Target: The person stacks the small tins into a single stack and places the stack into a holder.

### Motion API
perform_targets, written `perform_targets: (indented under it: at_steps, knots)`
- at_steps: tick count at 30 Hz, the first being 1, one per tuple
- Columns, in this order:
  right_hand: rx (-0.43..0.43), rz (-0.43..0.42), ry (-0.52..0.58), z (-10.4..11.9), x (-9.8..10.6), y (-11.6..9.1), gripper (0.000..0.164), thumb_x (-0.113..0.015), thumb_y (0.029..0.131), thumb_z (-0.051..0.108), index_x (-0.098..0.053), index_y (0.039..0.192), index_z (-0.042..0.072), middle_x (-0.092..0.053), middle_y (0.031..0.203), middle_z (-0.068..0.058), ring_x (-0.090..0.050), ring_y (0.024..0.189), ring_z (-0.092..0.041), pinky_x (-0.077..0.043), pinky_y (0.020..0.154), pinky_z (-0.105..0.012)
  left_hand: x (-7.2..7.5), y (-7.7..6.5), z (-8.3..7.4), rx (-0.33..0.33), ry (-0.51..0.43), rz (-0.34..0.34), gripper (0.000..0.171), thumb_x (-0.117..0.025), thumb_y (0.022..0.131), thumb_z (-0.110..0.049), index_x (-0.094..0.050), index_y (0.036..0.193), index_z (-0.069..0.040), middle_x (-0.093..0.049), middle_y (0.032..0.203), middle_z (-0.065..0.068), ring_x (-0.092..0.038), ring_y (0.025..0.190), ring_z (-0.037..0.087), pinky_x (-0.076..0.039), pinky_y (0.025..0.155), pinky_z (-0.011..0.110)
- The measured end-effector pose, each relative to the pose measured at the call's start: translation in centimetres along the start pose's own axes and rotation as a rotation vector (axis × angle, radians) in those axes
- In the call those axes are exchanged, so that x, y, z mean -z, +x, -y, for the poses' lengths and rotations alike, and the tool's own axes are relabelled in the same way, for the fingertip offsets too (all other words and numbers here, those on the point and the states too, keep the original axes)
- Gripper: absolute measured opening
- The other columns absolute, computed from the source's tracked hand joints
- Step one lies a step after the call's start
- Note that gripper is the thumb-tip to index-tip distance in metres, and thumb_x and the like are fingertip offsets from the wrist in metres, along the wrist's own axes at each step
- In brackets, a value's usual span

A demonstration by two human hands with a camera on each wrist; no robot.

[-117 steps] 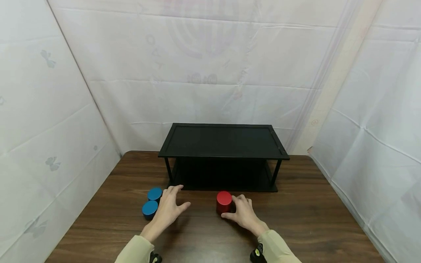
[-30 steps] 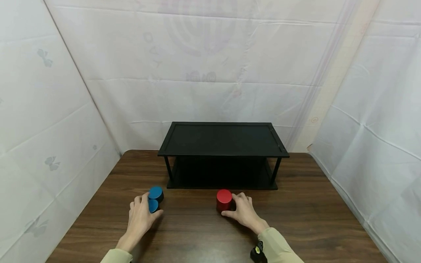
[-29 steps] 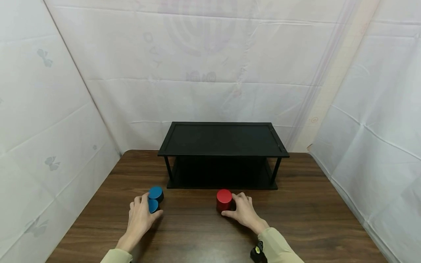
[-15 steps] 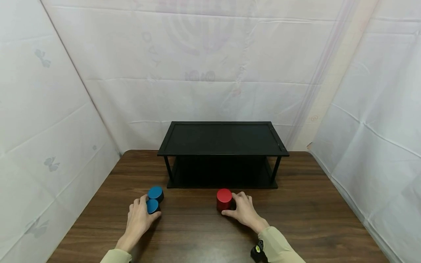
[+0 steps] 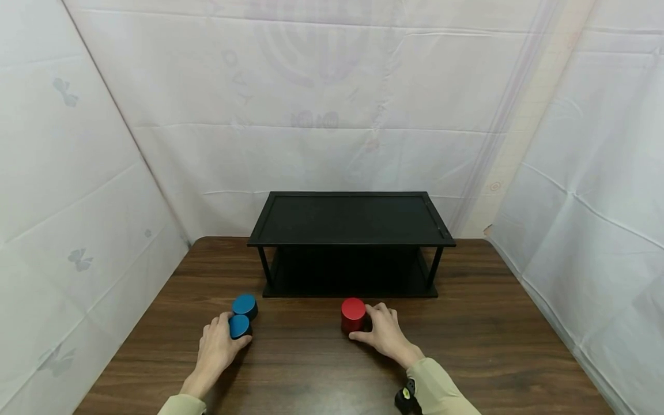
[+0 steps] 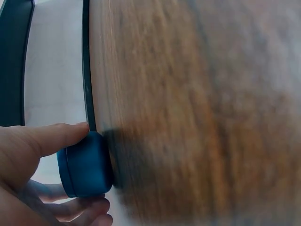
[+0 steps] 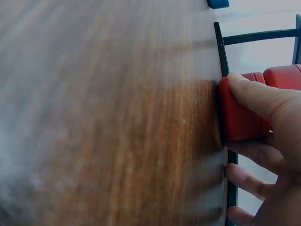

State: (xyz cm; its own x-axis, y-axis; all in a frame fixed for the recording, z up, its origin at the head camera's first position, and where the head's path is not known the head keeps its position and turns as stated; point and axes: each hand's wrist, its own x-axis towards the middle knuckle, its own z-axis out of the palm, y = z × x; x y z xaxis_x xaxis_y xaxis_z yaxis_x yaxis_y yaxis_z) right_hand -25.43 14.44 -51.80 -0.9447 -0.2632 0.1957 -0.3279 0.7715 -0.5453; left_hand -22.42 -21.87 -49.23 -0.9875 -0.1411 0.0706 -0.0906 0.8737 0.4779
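Here's the left hand (image 5: 215,346), curved round the near blue tin (image 5: 240,326), thumb on one side and fingers on the other, opened only as wide as the tin it grips. That tin is on the counter (image 5: 311,363), left of the middle, and right behind it stands the far blue tin (image 5: 244,305), so close I can't tell if they touch.

Over to the right hand (image 5: 384,334): thumb and forefinger pinch the lower red tin (image 7: 242,115), other fingers apart from it, and the upper red tin (image 7: 286,76) sits stacked on top. Seams ring the near blue and lower red tins; the blue tops are closed, so what they contain is hidden. The red stack stands upright just in front of the two-tier black rack (image 5: 350,222).
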Motion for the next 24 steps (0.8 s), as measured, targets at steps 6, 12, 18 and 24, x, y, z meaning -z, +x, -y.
perform_targets:
  at_steps: [6, 12, 18, 24]
  knots:
    - [-0.003, -0.003, -0.003, 0.04, 0.0, 0.01, 0.069, -0.081, 0.074, 0.043, -0.061, 0.122, -0.002, -0.064, 0.108, -0.012, -0.052, 0.103, -0.024, -0.034, 0.095, -0.051, 0.05, 0.19, 0.13, -0.005, 0.003, 0.006, 0.07, -0.078, 0.079, -0.02, -0.044, 0.13, 0.013, -0.052, 0.121, 0.038, -0.05, 0.108, 0.053, -0.044, 0.088, 0.061]
    - [-0.002, -0.006, -0.007, 0.14, -0.05, -0.12, 0.066, -0.082, 0.074, 0.041, -0.062, 0.12, -0.002, -0.064, 0.105, -0.011, -0.051, 0.101, -0.022, -0.034, 0.093, -0.051, -0.06, 0.06, 0.23, 0.0, -0.003, 0.008, 0.068, -0.078, 0.078, -0.018, -0.045, 0.129, 0.013, -0.052, 0.121, 0.038, -0.049, 0.111, 0.053, -0.044, 0.091, 0.061]
    - [-0.001, -0.008, 0.0, 0.11, -0.07, -0.09, 0.066, -0.081, 0.074, 0.04, -0.061, 0.121, -0.002, -0.064, 0.105, -0.01, -0.051, 0.1, -0.022, -0.034, 0.094, -0.051, -0.12, -0.02, 0.09, -0.002, -0.007, 0.007, 0.068, -0.078, 0.078, -0.017, -0.045, 0.129, 0.013, -0.052, 0.121, 0.038, -0.048, 0.112, 0.054, -0.045, 0.09, 0.061]
    - [0.005, -0.015, -0.003, 0.04, -0.08, -0.07, 0.066, -0.081, 0.074, 0.041, -0.062, 0.121, -0.001, -0.064, 0.106, -0.01, -0.051, 0.101, -0.021, -0.034, 0.093, -0.051, -0.16, -0.1, -0.13, -0.004, -0.014, 0.004, 0.068, -0.078, 0.078, -0.017, -0.045, 0.129, 0.013, -0.052, 0.12, 0.038, -0.049, 0.113, 0.054, -0.045, 0.089, 0.062]
